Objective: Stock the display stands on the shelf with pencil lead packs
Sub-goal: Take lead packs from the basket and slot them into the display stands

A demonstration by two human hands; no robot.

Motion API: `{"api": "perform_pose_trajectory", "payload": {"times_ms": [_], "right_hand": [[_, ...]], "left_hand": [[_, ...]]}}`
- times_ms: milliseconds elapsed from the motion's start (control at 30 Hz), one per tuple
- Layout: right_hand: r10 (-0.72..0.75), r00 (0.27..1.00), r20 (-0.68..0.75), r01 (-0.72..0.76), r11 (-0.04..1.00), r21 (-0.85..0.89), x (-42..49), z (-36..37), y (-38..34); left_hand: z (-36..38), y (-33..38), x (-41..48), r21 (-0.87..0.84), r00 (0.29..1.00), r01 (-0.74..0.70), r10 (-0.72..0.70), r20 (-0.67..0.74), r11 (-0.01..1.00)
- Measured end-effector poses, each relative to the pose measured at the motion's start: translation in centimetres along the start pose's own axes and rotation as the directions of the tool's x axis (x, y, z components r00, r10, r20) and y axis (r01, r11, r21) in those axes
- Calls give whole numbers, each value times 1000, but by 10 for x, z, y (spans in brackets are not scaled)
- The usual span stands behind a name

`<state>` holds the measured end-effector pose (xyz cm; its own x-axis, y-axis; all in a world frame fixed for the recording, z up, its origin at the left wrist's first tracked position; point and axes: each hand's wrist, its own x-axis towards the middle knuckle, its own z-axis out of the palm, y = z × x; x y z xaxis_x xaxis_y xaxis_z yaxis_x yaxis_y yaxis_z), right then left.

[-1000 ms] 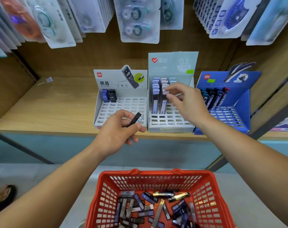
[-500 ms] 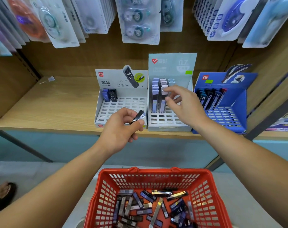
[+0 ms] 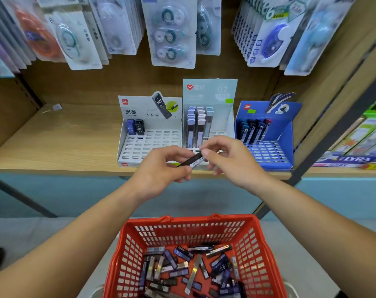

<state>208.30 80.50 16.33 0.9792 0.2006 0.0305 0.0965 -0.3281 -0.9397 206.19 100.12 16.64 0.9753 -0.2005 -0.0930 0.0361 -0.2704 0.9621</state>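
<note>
Your hands are together at the shelf edge, both on one black lead pack (image 3: 193, 161). Your left hand (image 3: 161, 166) grips its lower end with curled fingers. Your right hand (image 3: 232, 160) pinches the lighter upper end between thumb and forefinger. The pack is tilted, its upper end toward 2 o'clock, in the air just in front of the stands.

At 12 o'clock from it, the pale stand (image 3: 210, 91) has upright packs (image 3: 198, 123) in its left rows. At 10 o'clock, the white stand (image 3: 139, 143) holds two packs (image 3: 135, 126) in its far left corner. At 2 o'clock, the blue stand (image 3: 286, 134) has a back row of dark packs (image 3: 253, 129). All three stand side by side on the wooden shelf (image 3: 53, 143).

At 6 o'clock, below your arms, the red basket (image 3: 189, 231) holds a heap of loose packs (image 3: 182, 265). Blister cards (image 3: 172, 33) hang at 12 o'clock above the stands.
</note>
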Motion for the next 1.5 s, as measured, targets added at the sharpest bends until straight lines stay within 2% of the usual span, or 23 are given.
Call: {"api": "perform_pose_trajectory", "payload": {"times_ms": [100,167,267,400,500,667,833,900,967,1067,1133,1200,1300,1400,1500], "right_hand": [[40,999,-23,-38,997,66,-12,-6,-2],[83,996,-20,-80,991,104,-18,-9,-1],[108,990,86,-111,993,32,-26,-3,-1],[127,977,169,-135,990,38,-29,9,-3],[75,993,93,-81,995,62,-29,12,-4],[-36,999,-2,36,999,-40,-29,5,-2],[-23,995,97,19,999,44,-39,-10,2],[-5,987,164,-3,999,49,-43,-19,4],[1,980,197,10,998,-54,-48,-28,7],[-25,997,70,35,988,-150,-51,-41,15],[-22,1000,-14,21,998,-62,-51,-51,15],[-69,997,-38,69,998,-4,-50,-63,12],[-177,978,-106,165,980,-114,-47,-80,13],[-177,973,-147,146,969,-199,-34,-96,26],[-173,962,-211,125,966,-225,-16,-119,39]], "left_hand": [[-3,5,-2,37,994,-5,9,-113,999],[-6,8,-2,-20,980,-28,24,-199,999],[-4,10,-3,-131,965,-72,36,-260,989],[3,9,-1,-179,963,-125,77,-257,976],[8,9,1,-192,964,-120,68,-258,974],[24,12,3,-210,968,-124,71,-240,970],[36,16,5,-244,988,-133,110,-105,960],[43,16,6,-222,985,-132,104,-136,966],[50,17,8,-184,981,-125,94,-172,975],[61,18,11,-121,980,-120,98,-170,985],[68,20,12,-85,980,-126,111,-165,988],[79,24,15,-77,981,-131,118,-152,988],[102,28,24,-30,985,-149,146,-92,988],[122,25,42,23,983,-174,175,-55,984],[129,10,68,213,970,-219,235,-56,952]]}}
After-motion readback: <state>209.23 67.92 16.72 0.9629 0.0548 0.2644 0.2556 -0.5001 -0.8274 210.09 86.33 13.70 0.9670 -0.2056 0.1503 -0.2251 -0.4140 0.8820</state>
